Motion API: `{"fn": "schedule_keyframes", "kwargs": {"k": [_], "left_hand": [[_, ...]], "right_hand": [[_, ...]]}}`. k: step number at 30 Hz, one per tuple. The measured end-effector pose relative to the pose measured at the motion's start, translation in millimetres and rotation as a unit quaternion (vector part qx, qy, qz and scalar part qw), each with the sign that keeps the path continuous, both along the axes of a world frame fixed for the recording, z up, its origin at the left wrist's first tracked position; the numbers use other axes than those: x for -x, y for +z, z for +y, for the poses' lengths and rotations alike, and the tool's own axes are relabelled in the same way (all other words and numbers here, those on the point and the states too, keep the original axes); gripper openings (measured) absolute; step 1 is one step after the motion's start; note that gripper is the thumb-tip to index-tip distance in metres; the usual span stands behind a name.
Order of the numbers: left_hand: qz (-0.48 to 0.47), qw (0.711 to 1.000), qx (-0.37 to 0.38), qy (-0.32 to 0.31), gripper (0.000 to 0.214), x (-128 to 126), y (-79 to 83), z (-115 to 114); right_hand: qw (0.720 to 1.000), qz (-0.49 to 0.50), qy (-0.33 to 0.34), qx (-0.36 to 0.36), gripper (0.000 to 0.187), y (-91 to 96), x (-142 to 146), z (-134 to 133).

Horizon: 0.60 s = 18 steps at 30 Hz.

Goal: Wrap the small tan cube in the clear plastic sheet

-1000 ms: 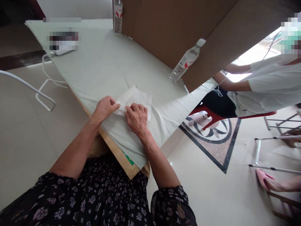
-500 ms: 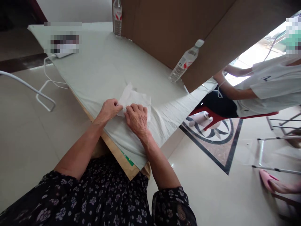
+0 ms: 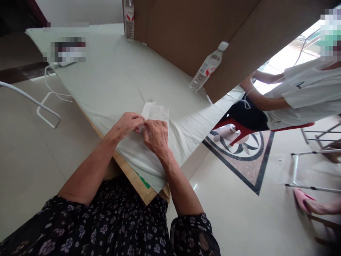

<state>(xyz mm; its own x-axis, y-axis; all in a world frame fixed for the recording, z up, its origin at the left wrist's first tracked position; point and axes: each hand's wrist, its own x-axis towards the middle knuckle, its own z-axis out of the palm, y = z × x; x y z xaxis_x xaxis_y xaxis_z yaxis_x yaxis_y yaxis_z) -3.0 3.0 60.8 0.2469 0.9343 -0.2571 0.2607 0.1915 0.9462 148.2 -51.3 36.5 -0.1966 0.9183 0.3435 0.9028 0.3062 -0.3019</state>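
A thin white tissue sheet [image 3: 156,110] lies on the pale cloth covering the table [image 3: 114,78]. My left hand [image 3: 128,124] pinches the near edge of the tissue with fingers curled. My right hand [image 3: 156,135] is closed on the same edge, touching the left hand, knuckles up. The sheet looks partly folded or gathered, with its far part flat on the cloth beyond my fingers.
Two plastic water bottles stand on the table: one [image 3: 206,67] by a big cardboard panel [image 3: 207,32], one [image 3: 129,19] at the far end. A white device with a cable [image 3: 66,57] sits far left. Another person [image 3: 293,96] sits on a red chair at the right.
The tissue has been gathered toward me and looks narrower. Both hands have drawn closer together on its near edge.
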Motion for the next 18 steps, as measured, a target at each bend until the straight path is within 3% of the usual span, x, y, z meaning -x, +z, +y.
{"fn": "schedule_keyframes", "kwargs": {"k": [5, 8, 11, 14, 18], "left_hand": [[0.048, 0.997, -0.042, -0.047, 0.039, 5.7, 1.7, -3.9], [0.13, 0.979, -0.135, -0.081, 0.034, 3.4, -2.9, -6.2], [0.215, 0.94, -0.242, -0.111, 0.027, -1.0, -7.8, -8.4], [0.273, 0.907, -0.298, -0.116, 0.028, -4.0, -14.0, -11.2], [0.29, 0.88, -0.364, -0.097, 0.027, -3.8, -24.0, -14.1]], "right_hand": [[0.999, 0.033, -0.004, 0.01, 0.025, -0.5, -1.2, -1.8], [0.997, 0.07, 0.008, 0.013, 0.029, 0.0, -3.1, -6.5], [0.992, 0.125, 0.001, -0.029, 0.025, 1.0, -16.1, -16.8], [0.977, 0.187, -0.08, -0.057, 0.023, -2.5, -43.1, -27.3], [0.952, 0.239, -0.186, 0.047, 0.047, -16.8, -78.7, -28.2]]}}
